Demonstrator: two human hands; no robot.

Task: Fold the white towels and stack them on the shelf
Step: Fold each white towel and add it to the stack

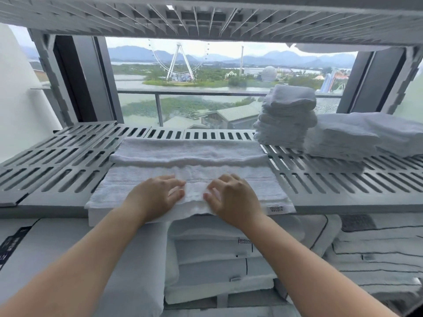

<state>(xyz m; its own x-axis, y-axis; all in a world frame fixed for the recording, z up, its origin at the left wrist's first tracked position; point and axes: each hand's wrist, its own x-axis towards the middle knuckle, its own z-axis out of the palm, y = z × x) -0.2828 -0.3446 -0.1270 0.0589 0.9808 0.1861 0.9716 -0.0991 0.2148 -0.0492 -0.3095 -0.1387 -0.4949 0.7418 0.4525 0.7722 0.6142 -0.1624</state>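
A white towel (190,154) lies spread across the middle of the grey slatted shelf (59,170), folded lengthwise, its near edge hanging over the shelf's front. My left hand (155,197) and my right hand (231,197) rest side by side on the towel's near middle, fingers curled and pressing into the cloth. A small ridge of fabric is bunched between them. A tall stack of small folded white towels (286,115) stands at the back right of the shelf. Beside it lies a lower stack of larger folded towels (366,136).
Another slatted shelf (206,17) hangs close overhead. Below the working shelf sit folded white linens and pillows (212,255). Behind the shelf is a window with dark frames (82,76). The shelf's left half shows bare slats.
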